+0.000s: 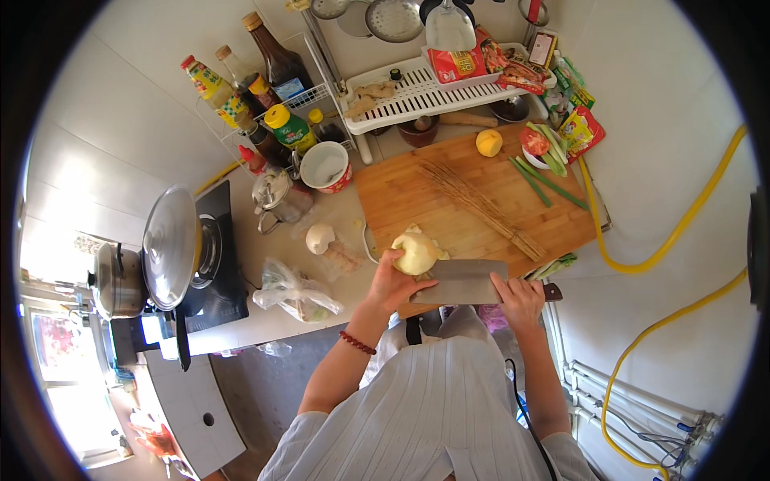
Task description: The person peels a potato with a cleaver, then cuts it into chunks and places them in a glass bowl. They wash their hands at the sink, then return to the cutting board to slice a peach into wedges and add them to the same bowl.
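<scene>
My left hand (pixel 393 284) is closed round a pale yellow, round vegetable, seemingly an onion (pixel 416 255), at the near left edge of the wooden cutting board (pixel 473 216). Loose bits of skin or peel show at its far side. In my right hand (pixel 520 300) is a cleaver (pixel 461 282) with a broad steel blade and a dark handle. The blade lies crosswise over the board's near edge, its left end at my left fingers and close under the onion. Whether its edge touches the onion cannot be made out.
A bundle of thin sticks (pixel 473 204), green stalks (pixel 541 183), a yellow cut piece (pixel 488 143) and a bowl of tomato and greens (pixel 539 148) are on the board. Leftward are a plastic bag (pixel 295 290), a red-white tub (pixel 326 167), bottles (pixel 277 64) and a lidded pan (pixel 171 248).
</scene>
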